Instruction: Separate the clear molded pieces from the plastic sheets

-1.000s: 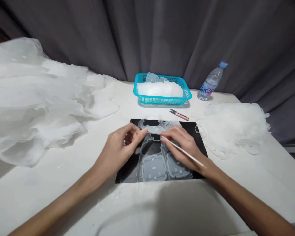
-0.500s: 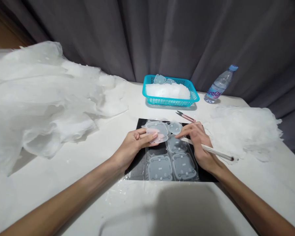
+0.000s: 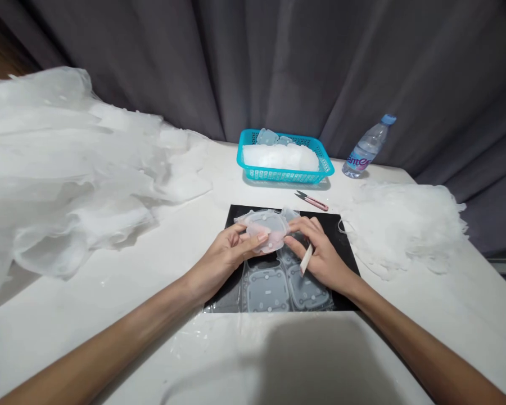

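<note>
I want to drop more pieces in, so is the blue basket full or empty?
Nearly full: the blue basket holds a white heap of pieces level with its rim, a few poking above at the back.

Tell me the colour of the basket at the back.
The basket is turquoise, seen in head view.

Soft overhead light, wide-angle edge distortion.

Plastic piece now off the sheet
</note>
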Demonstrator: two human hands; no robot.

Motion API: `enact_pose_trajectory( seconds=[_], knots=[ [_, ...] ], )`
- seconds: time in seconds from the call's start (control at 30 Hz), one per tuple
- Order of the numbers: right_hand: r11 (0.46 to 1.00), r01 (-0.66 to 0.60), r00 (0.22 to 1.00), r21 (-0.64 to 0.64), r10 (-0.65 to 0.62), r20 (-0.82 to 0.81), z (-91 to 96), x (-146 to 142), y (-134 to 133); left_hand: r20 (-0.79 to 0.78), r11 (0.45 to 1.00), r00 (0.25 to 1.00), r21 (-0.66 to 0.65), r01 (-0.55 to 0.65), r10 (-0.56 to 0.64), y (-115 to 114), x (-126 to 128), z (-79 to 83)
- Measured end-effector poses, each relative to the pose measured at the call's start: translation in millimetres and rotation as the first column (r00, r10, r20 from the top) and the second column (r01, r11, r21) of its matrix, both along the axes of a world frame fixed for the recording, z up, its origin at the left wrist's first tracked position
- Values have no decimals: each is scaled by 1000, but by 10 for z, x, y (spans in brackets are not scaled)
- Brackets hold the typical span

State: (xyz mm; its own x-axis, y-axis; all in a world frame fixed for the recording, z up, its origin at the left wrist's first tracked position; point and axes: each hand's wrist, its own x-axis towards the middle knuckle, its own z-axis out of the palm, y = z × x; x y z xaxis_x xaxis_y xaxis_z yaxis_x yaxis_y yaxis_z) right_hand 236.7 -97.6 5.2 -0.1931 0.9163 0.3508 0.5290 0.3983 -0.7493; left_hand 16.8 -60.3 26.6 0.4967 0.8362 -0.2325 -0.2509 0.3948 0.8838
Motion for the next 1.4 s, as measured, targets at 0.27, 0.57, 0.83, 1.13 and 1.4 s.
enact_pose_trajectory(
  seconds=[0.27, 0.57, 0.83, 1.13, 1.4],
  knots=[
    [988, 6, 986, -157, -33, -166, 68, -10, -26, -50, 999, 999, 30, -15, 17, -29, 72, -13],
    [990, -35, 990, -139, 16, -138, 133, 18, -51, -72, 1000, 997, 8, 6, -5, -18, 72, -19],
    [998, 13, 997, 59, -18, 76, -27, -39, 54, -55, 978, 977, -34, 205, -206, -158, 105, 45],
    [996, -41, 995, -76, 34, -90, 100, 122, 30, -87, 994, 990, -42, 105, -109, 21, -13, 23],
    [995, -10, 983, -98, -8, -181, 132, -22, -14, -101, 1000, 995, -20, 23, -25, -57, 92, -45]
  ],
)
